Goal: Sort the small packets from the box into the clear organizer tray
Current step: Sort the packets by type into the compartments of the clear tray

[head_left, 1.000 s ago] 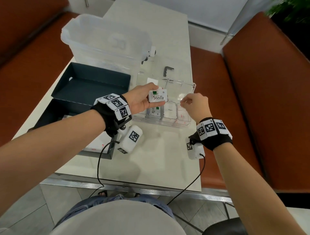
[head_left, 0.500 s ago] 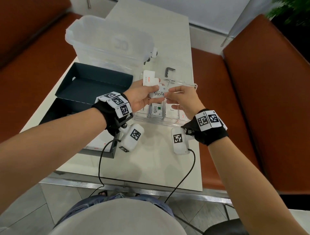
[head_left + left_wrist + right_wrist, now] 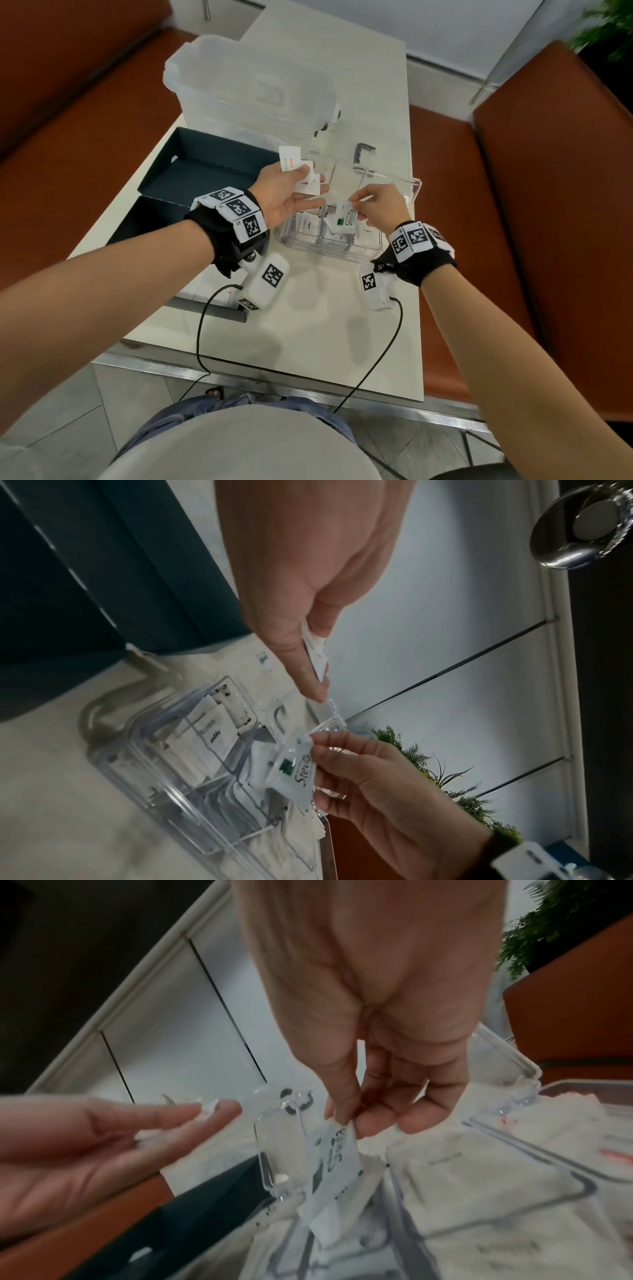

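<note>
My right hand [image 3: 356, 210] pinches a white Stevia packet [image 3: 343, 221] by its top edge and holds it upright, its lower end dipping into a middle compartment of the clear organizer tray [image 3: 415, 187]. The right wrist view shows thumb and forefinger on the Stevia packet [image 3: 335, 1158]. My left hand [image 3: 310, 186] hovers palm-up over the tray's far left corner and clamps white red-printed packets [image 3: 290, 161] between its nearly straight fingers. In the left wrist view these packets [image 3: 314, 653] show as thin edges between two fingers. The dark box [image 3: 209, 171] lies left of the tray.
Several packets stand in the tray's near compartments [image 3: 308, 226]. A large translucent bin [image 3: 250, 85] sits behind the box. A black hex key [image 3: 363, 150] lies beyond the tray. Brown bench seats [image 3: 513, 222] flank the white table [image 3: 308, 325].
The Stevia packet passed from my left hand to my right, which turned it upright and lowered it to the tray. My left hand spread out and drew back left with the other packets.
</note>
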A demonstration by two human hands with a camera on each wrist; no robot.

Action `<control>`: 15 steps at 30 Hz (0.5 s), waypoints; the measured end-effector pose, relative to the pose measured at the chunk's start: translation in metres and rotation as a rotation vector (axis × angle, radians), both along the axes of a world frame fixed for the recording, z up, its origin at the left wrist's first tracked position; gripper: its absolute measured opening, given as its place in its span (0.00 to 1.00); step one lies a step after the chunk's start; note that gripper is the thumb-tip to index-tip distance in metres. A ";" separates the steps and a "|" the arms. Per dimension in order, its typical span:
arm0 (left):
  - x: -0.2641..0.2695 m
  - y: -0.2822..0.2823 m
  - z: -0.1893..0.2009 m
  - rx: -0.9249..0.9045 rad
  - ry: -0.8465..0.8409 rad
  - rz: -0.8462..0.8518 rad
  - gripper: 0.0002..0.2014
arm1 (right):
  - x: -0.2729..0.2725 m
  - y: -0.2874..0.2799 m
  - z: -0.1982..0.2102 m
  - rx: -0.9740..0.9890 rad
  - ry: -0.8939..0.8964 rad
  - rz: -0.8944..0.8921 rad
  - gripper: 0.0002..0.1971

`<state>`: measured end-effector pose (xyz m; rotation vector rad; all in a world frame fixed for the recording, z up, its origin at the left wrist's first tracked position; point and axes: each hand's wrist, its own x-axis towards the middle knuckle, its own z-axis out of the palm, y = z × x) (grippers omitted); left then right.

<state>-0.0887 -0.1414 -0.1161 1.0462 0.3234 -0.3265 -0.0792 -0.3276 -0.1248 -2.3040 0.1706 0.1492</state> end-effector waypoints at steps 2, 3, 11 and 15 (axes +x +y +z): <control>0.000 0.001 0.000 -0.002 0.002 0.000 0.05 | 0.000 0.004 -0.008 -0.076 0.002 0.017 0.05; -0.001 0.001 -0.001 0.002 0.002 -0.003 0.05 | 0.000 0.005 -0.011 -0.099 -0.001 0.015 0.05; -0.002 0.004 -0.001 0.050 0.001 -0.057 0.08 | 0.003 -0.005 -0.009 0.024 -0.027 -0.079 0.07; -0.005 -0.004 0.000 0.103 0.014 -0.172 0.11 | 0.004 0.000 0.008 0.155 -0.152 -0.097 0.06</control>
